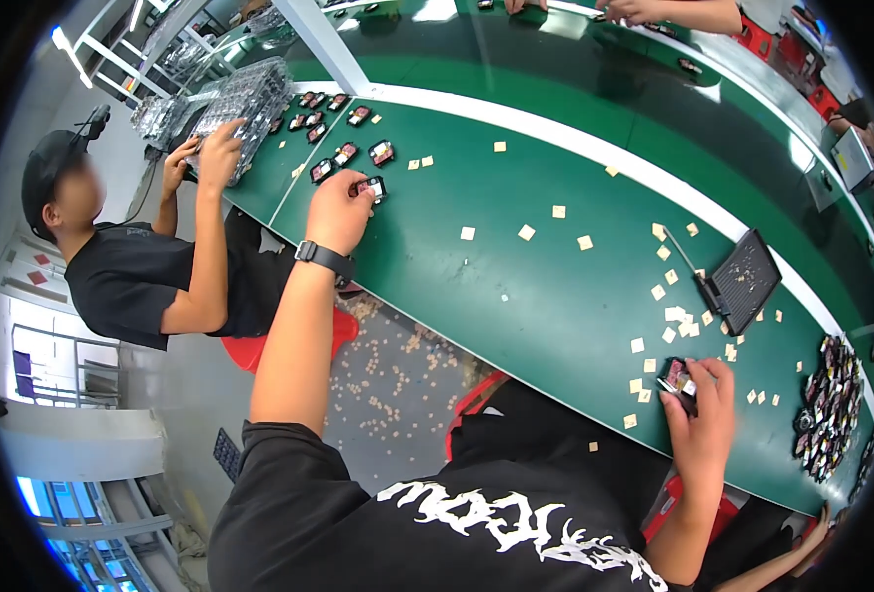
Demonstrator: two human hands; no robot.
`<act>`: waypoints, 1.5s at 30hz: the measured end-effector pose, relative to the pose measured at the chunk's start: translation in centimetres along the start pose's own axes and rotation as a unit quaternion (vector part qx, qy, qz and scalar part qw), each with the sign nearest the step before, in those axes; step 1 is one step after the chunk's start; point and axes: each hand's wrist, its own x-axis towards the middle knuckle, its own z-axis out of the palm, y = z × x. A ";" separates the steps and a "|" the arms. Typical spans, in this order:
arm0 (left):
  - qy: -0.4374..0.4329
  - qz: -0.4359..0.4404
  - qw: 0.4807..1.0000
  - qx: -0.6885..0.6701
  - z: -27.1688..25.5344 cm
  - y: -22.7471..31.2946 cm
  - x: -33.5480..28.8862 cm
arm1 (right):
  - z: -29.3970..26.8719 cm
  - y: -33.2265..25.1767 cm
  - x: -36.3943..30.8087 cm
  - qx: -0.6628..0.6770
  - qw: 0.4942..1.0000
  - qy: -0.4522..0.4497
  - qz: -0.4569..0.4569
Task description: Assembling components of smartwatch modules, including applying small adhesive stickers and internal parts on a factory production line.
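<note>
In the head view, a person's left hand pinched a black gadget at the left end of the green table; the right hand gripped a second gadget just inside the table's near edge. Pale squares dotted the roomy stretch between.

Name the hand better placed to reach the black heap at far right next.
Likely the right hand: it is nearer the heap, though it holds a black part; the left hand is far left.

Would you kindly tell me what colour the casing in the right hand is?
Black; the casing in the right hand shows best in the head view.
</note>
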 end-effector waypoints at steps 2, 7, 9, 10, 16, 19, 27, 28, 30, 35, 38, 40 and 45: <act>-0.031 -0.018 0.999 0.012 0.1 1.2 0.4 | -0.2 0.0 -0.2 0.033 0.999 -0.011 0.024; 0.047 0.123 0.960 0.249 1.1 2.3 1.1 | -0.4 0.6 0.0 0.105 0.993 -0.014 0.043; 0.098 0.203 0.945 0.238 1.4 4.9 -0.8 | 0.4 0.5 0.8 0.113 0.993 0.003 0.034; 0.103 0.267 0.939 0.191 2.2 6.3 -1.9 | 0.5 0.5 1.1 0.113 0.993 0.011 0.024; -0.399 0.259 0.861 -0.179 10.6 17.8 -12.8 | -0.7 -0.4 1.5 0.185 0.979 0.033 0.084; -0.378 0.371 0.830 -0.176 13.1 20.6 -14.3 | -0.7 -0.1 0.8 0.174 0.981 0.029 0.080; -0.492 0.334 0.773 -0.219 17.0 23.4 -13.5 | -0.9 0.8 -0.9 0.078 0.989 -0.042 0.115; -0.515 0.282 0.762 -0.271 18.0 22.7 -13.5 | -0.3 1.3 -0.8 0.075 0.993 -0.021 0.083; -0.545 0.225 0.742 -0.320 18.7 22.2 -13.2 | 0.6 1.7 -0.5 0.084 0.992 -0.002 0.098; -0.638 0.211 0.647 -0.360 17.8 21.4 -12.6 | -0.6 0.2 1.3 0.110 0.991 0.065 0.031; -0.648 0.207 0.616 -0.398 18.0 21.1 -12.3 | 0.1 -0.5 3.3 0.081 0.993 0.085 0.013; -0.675 0.064 0.585 -0.444 17.8 21.3 -11.7 | -0.2 -1.1 4.1 0.099 0.992 0.075 0.034; -0.625 0.044 0.604 -0.492 18.2 21.1 -11.8 | -2.0 -2.4 3.3 0.162 0.975 0.101 0.117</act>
